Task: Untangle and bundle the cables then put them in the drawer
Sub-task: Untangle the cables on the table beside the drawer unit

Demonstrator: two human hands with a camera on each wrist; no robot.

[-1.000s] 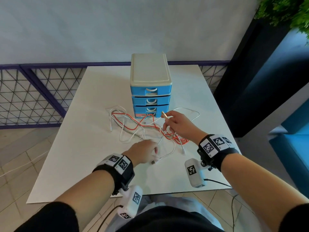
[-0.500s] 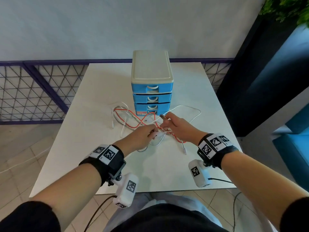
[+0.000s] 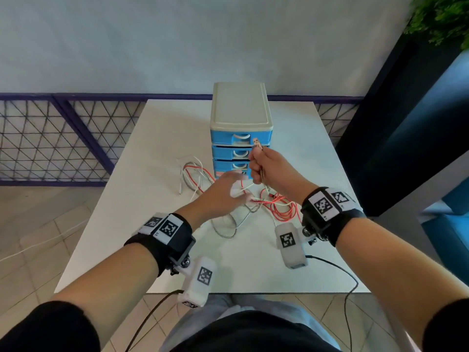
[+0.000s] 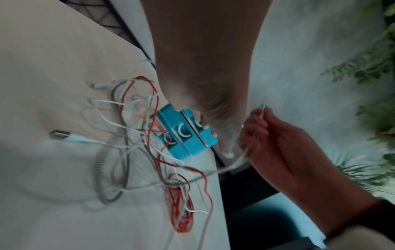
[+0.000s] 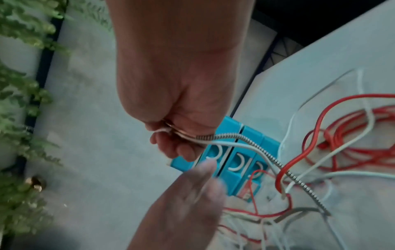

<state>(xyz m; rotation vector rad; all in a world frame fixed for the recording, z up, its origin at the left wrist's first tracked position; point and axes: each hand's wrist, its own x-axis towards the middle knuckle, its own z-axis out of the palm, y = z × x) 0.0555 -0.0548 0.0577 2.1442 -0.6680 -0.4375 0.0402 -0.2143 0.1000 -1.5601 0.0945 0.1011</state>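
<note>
A tangle of cables lies on the white table (image 3: 121, 237) in front of a blue drawer unit (image 3: 241, 115): a red cable (image 3: 284, 212), thin white ones and a silver braided cable (image 3: 225, 231). My right hand (image 3: 264, 168) is raised before the shut drawers and grips the braided cable (image 5: 245, 139) together with a white strand; its gold plug (image 3: 256, 144) sticks up out of the fist. My left hand (image 3: 223, 191) hovers over the tangle, fingers straight and blurred, holding nothing. In the left wrist view the red cable (image 4: 181, 211) bunches near the table edge.
The drawer unit (image 4: 183, 135) has three shut drawers with white handles and a beige top. A white plug (image 4: 59, 135) lies loose at the tangle's left. A purple mesh railing (image 3: 63, 138) runs behind the table, and a dark pillar (image 3: 396, 123) stands to the right.
My right hand has risen from the table, drawing the braided cable's end up in front of the drawers. My left hand has let go of the strands it pinched and spread its fingers.
</note>
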